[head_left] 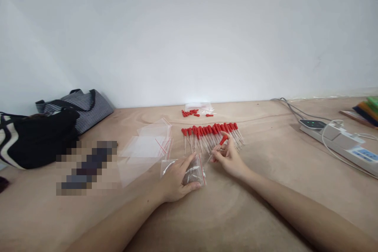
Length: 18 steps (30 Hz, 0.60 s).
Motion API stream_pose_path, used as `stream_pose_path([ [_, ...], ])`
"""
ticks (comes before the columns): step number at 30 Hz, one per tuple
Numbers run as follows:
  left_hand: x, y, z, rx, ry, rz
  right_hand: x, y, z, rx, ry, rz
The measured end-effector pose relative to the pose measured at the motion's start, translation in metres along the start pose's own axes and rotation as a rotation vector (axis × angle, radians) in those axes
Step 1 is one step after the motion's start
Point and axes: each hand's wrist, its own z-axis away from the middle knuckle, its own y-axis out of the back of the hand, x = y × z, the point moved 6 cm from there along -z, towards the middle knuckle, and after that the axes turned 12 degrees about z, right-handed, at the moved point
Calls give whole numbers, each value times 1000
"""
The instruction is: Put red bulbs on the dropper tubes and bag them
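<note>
A row of several glass droppers with red rubber bulbs (pixel 211 132) lies on the wooden table (pixel 265 173). My right hand (pixel 228 156) pinches one dropper (pixel 222 141) just in front of that row, fingers closed round it. My left hand (pixel 177 177) grips a small clear zip bag with a red seal line (pixel 196 170), holding it against the table. A stack of empty clear zip bags (pixel 149 143) lies to the left of my left hand.
Loose red bulbs and clear parts (pixel 196 112) sit near the wall. A striped bag (pixel 79 108) and a black bag (pixel 35 138) stand at the left. A white power strip with cables (pixel 339 139) lies at the right, coloured sheets (pixel 367 110) behind it.
</note>
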Motion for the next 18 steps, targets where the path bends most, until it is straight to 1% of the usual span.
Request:
stream_pose_path([
  [2, -1, 0, 0, 8, 3, 0, 4, -9, 2, -9, -33, -41],
  [5, -1, 0, -1, 20, -17, 4, 10, -17, 5, -83, -77, -88],
  [7, 0, 0, -1, 26, -29, 3, 12, -15, 5, -127, -73, -9],
  [10, 1, 1, -1, 31, -32, 5, 12, -6, 5, -154, -53, 184],
  [12, 4, 1, -1, 30, -48, 8, 9, -3, 6, -197, -30, 249],
  [16, 10, 1, -1, 20, -88, -17, -2, -9, 10, -319, 61, 346],
  [18, 11, 0, -3, 14, -95, -26, -7, -14, 12, -359, 101, 395],
])
